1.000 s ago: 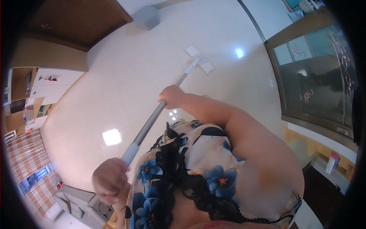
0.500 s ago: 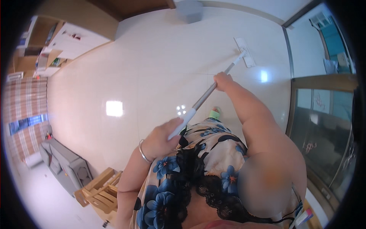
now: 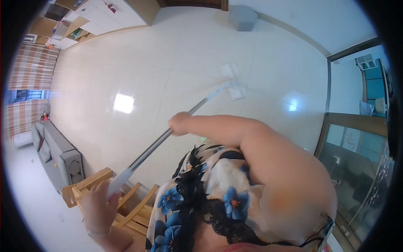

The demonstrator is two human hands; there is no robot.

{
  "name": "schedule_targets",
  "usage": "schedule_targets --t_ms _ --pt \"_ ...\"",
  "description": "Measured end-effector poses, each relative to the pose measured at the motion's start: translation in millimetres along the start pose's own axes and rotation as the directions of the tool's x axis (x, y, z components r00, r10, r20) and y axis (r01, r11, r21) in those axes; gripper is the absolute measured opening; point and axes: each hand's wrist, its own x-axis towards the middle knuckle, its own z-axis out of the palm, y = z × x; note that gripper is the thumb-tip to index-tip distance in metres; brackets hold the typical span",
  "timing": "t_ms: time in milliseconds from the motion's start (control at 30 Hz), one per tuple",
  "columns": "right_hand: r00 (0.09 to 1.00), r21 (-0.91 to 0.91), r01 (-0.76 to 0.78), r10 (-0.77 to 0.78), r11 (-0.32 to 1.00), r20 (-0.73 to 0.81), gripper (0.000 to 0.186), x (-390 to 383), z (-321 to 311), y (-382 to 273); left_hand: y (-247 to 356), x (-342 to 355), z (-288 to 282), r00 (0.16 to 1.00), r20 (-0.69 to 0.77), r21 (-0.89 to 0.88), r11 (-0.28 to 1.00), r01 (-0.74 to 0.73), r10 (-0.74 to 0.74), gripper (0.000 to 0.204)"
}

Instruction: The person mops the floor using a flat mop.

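A flat mop with a silver pole (image 3: 151, 151) slants across the view from lower left to upper middle. My left hand (image 3: 100, 208), a bracelet at its wrist, is closed round the white grip (image 3: 119, 182) at the pole's near end. Farther up, my right hand (image 3: 179, 123) wraps round the pole, its arm reaching across my body. The white rectangular mop head (image 3: 232, 82) lies on the pale tiled floor (image 3: 147, 75), slightly blurred. Beneath and beside my left hand stands a wooden chair (image 3: 134, 210).
A grey sofa (image 3: 58, 153) stands at the left. White-fronted cabinets (image 3: 107, 17) line the far left, and a grey hexagonal stool (image 3: 242, 19) sits by the far wall. Along the right run framed glass sliding doors (image 3: 352, 155).
Both hands have moved left, and my left hand is now lower, over the chair. The mop head has come left and nearer across the floor. My view has shifted too.
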Motion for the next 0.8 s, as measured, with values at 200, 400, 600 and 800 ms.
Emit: schedule_targets --t_ms 200,400,600,800 --pt "0.961 0.086 0.27 -0.273 0.959 0.033 0.022 49.2 -7.7 -114.7 -45.9 -62.7 -49.8 0.998 -0.047 0.114 0.992 0.044 -0.039 0.034" --pt "0.98 0.094 0.2 -0.198 0.975 -0.032 0.022 28.9 -22.2 -96.4 -41.4 -46.4 -63.3 0.995 0.086 0.109 0.993 0.035 -0.045 0.031" --pt "0.97 0.15 -0.059 0.092 0.987 -0.225 0.019 -25.1 -57.4 33.9 10.3 58.8 -38.8 0.955 -0.126 -0.035 0.961 -0.273 0.267 0.032" --pt "0.702 0.337 -0.274 0.427 0.9 -0.57 0.026 -134.9 -79.4 202.9 192.9 149.4 -60.1 0.911 -0.168 -0.067 0.918 -0.391 0.376 0.031"
